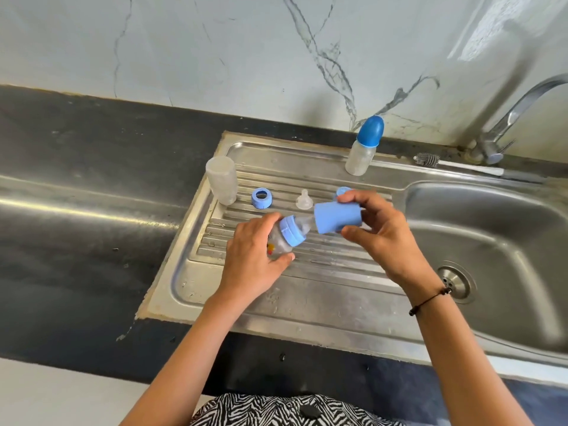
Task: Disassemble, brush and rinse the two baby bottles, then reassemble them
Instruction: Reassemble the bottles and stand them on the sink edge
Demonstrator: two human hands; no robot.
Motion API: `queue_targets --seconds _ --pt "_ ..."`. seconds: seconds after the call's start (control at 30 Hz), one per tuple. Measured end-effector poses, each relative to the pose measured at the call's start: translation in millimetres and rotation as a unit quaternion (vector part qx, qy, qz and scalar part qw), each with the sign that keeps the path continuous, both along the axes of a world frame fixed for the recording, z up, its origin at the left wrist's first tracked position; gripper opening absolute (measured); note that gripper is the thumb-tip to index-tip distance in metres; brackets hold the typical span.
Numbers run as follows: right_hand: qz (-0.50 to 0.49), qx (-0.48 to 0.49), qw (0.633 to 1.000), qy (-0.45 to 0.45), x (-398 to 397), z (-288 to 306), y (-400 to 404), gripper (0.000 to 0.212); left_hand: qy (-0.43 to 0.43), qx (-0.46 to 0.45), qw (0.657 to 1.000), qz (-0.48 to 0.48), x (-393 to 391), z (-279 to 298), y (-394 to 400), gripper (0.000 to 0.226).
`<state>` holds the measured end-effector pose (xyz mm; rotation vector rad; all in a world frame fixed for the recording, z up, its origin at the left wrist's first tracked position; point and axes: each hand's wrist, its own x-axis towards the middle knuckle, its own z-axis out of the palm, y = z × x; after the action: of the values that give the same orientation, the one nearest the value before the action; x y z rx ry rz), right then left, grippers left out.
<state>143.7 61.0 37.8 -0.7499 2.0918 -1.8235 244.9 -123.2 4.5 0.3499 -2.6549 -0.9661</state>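
My left hand (252, 256) grips a clear baby bottle (281, 241) with a light blue collar (292, 230) and teat, tilted toward the right. My right hand (378, 232) holds a light blue cap (336, 216) just off the teat's tip, its mouth facing the teat. On the ribbed drainboard (276, 290) stand an empty clear bottle body (222, 179), a loose blue collar ring (262, 198) and a clear silicone teat (305, 199). Another blue part (341, 191) peeks out behind my right fingers.
A small bottle with a dark blue cap (365, 146) stands at the drainboard's back edge. A bottle brush (430, 159) lies along the sink rim near the tap (507, 118). The sink basin (479, 229) with its drain is at the right. Dark countertop lies left.
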Motion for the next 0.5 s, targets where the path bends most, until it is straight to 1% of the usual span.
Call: queue_targets --seconds 0.07,0.1,0.27,0.33,0.4,0.5 --pt "0.060 0.061 0.996 0.035 -1.3 1.3 -3.0 0.052 -0.003 -0.027 0.999 -0.017 -2.4 3.1 0.1 0.067" --pt "0.073 0.079 0.993 0.054 -1.5 1.8 -4.0 0.052 0.001 -0.032 0.999 -0.028 -4.0 5.5 0.3 0.066" --pt "0.127 0.070 0.984 0.106 -4.9 7.1 0.1 0.045 -0.022 0.016 0.994 -0.103 -9.1 17.2 -5.7 0.064" --pt "0.152 0.068 0.976 0.138 -4.8 8.9 3.0 0.041 -0.046 0.061 0.988 -0.132 -8.9 23.9 -10.4 0.059" --pt "0.173 0.056 0.973 0.141 -3.1 11.8 5.0 0.040 -0.088 0.136 0.974 -0.161 -8.2 31.8 -14.5 0.053" --pt "0.199 0.043 0.968 0.148 -1.4 19.7 7.9 0.041 -0.131 0.270 0.930 -0.214 -8.9 41.0 -17.7 0.043"
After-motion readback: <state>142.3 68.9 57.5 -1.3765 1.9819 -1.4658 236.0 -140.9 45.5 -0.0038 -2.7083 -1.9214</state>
